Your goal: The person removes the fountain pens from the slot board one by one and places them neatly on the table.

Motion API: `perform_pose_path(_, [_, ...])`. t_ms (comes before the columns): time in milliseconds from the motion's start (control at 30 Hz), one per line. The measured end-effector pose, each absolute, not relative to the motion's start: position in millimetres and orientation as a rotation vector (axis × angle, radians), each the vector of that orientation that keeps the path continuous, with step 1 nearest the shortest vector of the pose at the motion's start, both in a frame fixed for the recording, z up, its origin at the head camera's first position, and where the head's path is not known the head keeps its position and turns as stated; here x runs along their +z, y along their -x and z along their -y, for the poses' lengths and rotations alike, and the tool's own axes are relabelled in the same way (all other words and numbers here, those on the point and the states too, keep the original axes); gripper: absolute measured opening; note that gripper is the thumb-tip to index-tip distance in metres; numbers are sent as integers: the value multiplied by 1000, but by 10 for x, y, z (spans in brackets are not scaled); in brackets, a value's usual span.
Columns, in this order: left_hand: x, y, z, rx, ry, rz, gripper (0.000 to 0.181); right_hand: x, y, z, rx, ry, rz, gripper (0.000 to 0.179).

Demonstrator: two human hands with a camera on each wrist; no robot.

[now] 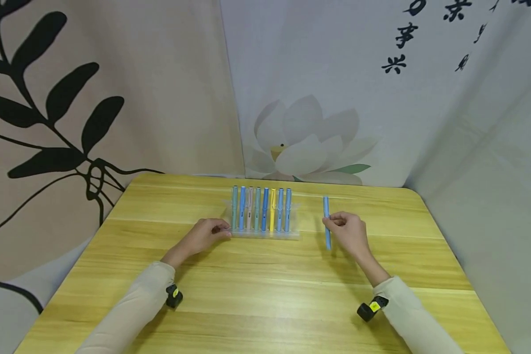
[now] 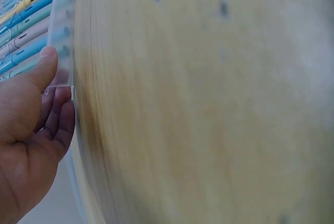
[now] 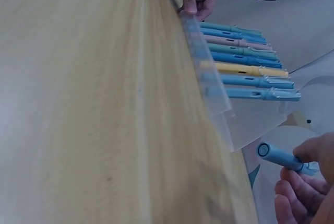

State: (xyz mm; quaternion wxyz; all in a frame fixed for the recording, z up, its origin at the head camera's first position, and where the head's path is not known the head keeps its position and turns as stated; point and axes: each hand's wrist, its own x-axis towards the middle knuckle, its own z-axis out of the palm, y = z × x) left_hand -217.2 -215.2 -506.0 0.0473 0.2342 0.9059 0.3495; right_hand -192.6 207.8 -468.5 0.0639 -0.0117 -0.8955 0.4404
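Observation:
A clear plastic pen stand (image 1: 292, 235) on the table holds a row of several pens in blue, green, pink and one yellow pen (image 1: 273, 209). At its left end, my left hand (image 1: 205, 235) grips the corner; the left wrist view has the thumb (image 2: 46, 59) on the front face and curled fingers below. Right of the stand, my right hand (image 1: 349, 230) pinches a light blue pen (image 1: 327, 221) between thumb and fingers. That pen stands nearly upright in the head view, apart from the stand. The right wrist view looks onto one round end of it.
The wooden table (image 1: 265, 295) has a back edge close behind the stand. Beyond it hangs a pale curtain (image 1: 318, 73) with a lotus print, and dark leaves are printed on the left cloth (image 1: 172, 88). A camera is strapped to each wrist.

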Motion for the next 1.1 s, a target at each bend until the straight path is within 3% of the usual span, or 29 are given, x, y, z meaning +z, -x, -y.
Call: perform_pose_path(1100, [-5079, 2192, 2165, 1077, -717, -2731, 21, -4983, 2017, -2181, 1124, 140, 2930, 27])
